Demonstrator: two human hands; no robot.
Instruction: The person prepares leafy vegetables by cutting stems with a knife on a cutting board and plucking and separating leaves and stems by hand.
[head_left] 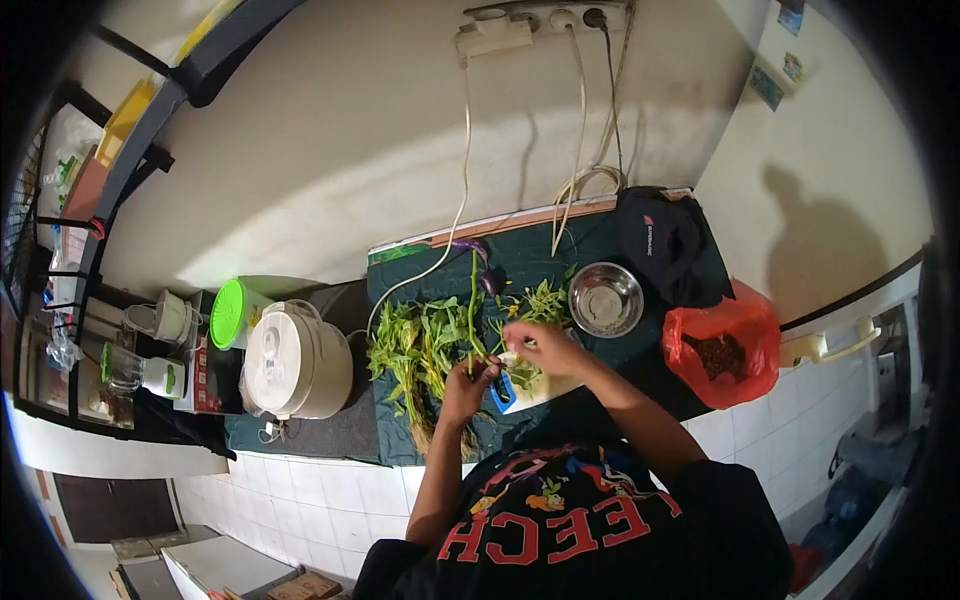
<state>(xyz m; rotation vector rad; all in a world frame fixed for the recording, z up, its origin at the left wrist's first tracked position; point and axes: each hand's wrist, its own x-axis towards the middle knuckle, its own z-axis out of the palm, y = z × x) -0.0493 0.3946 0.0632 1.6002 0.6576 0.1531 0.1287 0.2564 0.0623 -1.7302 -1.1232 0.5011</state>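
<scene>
My left hand (467, 392) is closed on the lower end of a long green stalk (474, 310), which points up toward the wall. Just to its right, my right hand (540, 347) is raised over the cutting board (543, 388), its fingers partly spread. Leafy greens with roots (408, 350) lie in a bunch left of my hands. A blue-handled tool (503, 393) rests at the board's left edge. Cut greens (540, 300) and a purple eggplant (492, 281) are beyond my hands.
A steel bowl (605, 300), a black cap (662, 240) and a red plastic bag (722, 345) with brown contents stand to the right. On the left are a white rice cooker (297, 362) and a green-lidded container (230, 313). A white cord crosses the dark cloth.
</scene>
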